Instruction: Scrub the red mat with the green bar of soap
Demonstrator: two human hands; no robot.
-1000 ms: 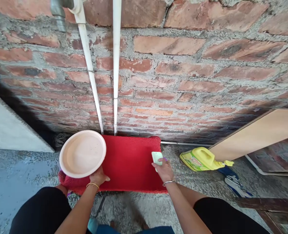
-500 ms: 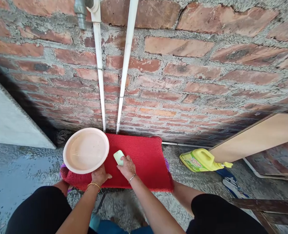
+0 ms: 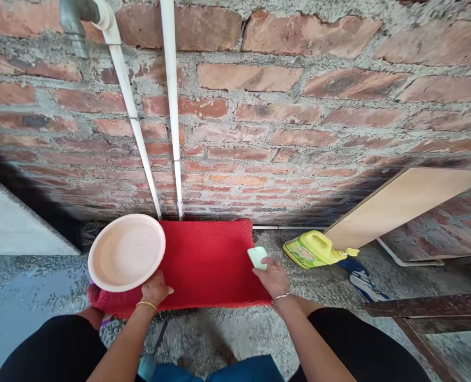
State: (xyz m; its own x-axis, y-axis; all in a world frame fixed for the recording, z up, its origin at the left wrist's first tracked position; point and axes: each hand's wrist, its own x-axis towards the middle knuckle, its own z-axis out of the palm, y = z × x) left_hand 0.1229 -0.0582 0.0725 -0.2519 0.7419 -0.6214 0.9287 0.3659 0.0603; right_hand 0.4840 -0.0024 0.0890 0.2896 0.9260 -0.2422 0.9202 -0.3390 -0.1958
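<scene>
- A brick wall (image 3: 235, 135) rises behind the red cloth (image 3: 205, 265); its top is cut off by the frame.
- The rough concrete floor (image 3: 203, 334) runs around the cloth, looking wet to its left.
- A pale slab (image 3: 18, 223) leans in from the left of the cloth, and a tan board (image 3: 402, 209) slants on its right; both run out of view.
- The cloth itself lies between the person's black-clad knees (image 3: 56, 347); whatever bears it is hidden underneath.
- A dark wooden frame (image 3: 426, 306), partly cut off, stands low to the right of the cloth.
- The pink basin (image 3: 153, 239) blocks sight of the cloth's left end; whether it holds water is hard to tell.
- Two white pipes (image 3: 174, 106) come down the wall behind the cloth's left half.
- A yellow bottle (image 3: 313, 248) sits right of the cloth, beside the board; its label is unreadable.
- A blue-and-white item (image 3: 365, 284), hard to make out, lies beyond the bottle from the cloth.
- The left hand (image 3: 155, 289) is at the basin's near rim, thumb spread over the cloth; its fingers are mostly hidden, so I cannot tell whether it grips.
- The right hand (image 3: 274, 277), at the cloth's right edge, is closed around one end of the pale green block (image 3: 256, 257).
- That block is above the cloth's right edge.
</scene>
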